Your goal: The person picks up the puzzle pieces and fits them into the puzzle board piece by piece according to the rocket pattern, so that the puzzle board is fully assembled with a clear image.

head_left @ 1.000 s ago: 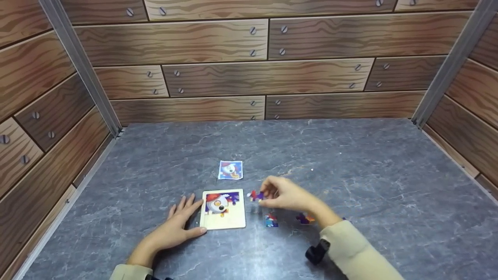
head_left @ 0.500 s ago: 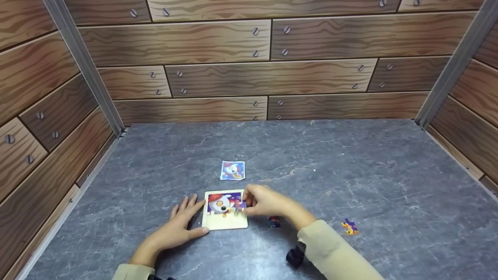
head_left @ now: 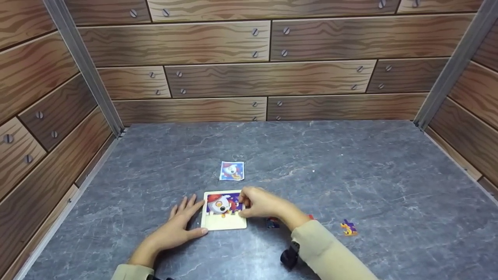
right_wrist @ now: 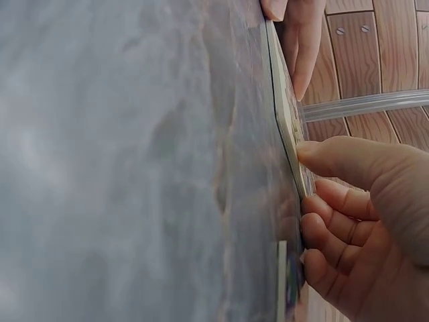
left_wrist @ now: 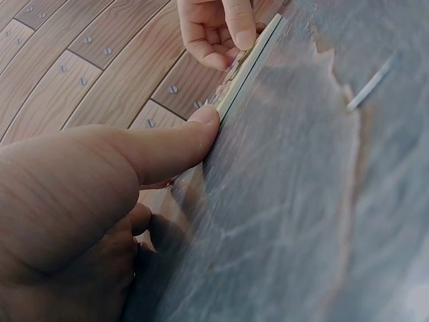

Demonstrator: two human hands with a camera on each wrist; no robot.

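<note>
A pale puzzle board (head_left: 225, 224) lies on the table in the head view, its upper part filled with pieces showing a white character's face in red and purple. My left hand (head_left: 177, 228) rests flat beside it, fingertips and thumb touching its left edge. At the board's right side, my right hand (head_left: 262, 203) pinches a red-and-purple puzzle piece (head_left: 235, 206) down in the frame, mostly covered by the fingers. In the right wrist view, the thumb of the right hand (right_wrist: 382, 208) touches the board's edge, with the other fingers curled.
A small picture card (head_left: 232, 171) with the same character lies behind the board. A purple-and-orange puzzle piece (head_left: 349, 228) lies to the right. Near the right wrist are a dark puzzle piece (head_left: 272, 223) and a partly hidden red bit (head_left: 311, 217). Wood-patterned walls (head_left: 218, 79) enclose the table.
My right hand has carried the red-and-purple puzzle piece leftward from beside the board to its right part, then shifted only slightly. The left hand stays at the board's left edge.
</note>
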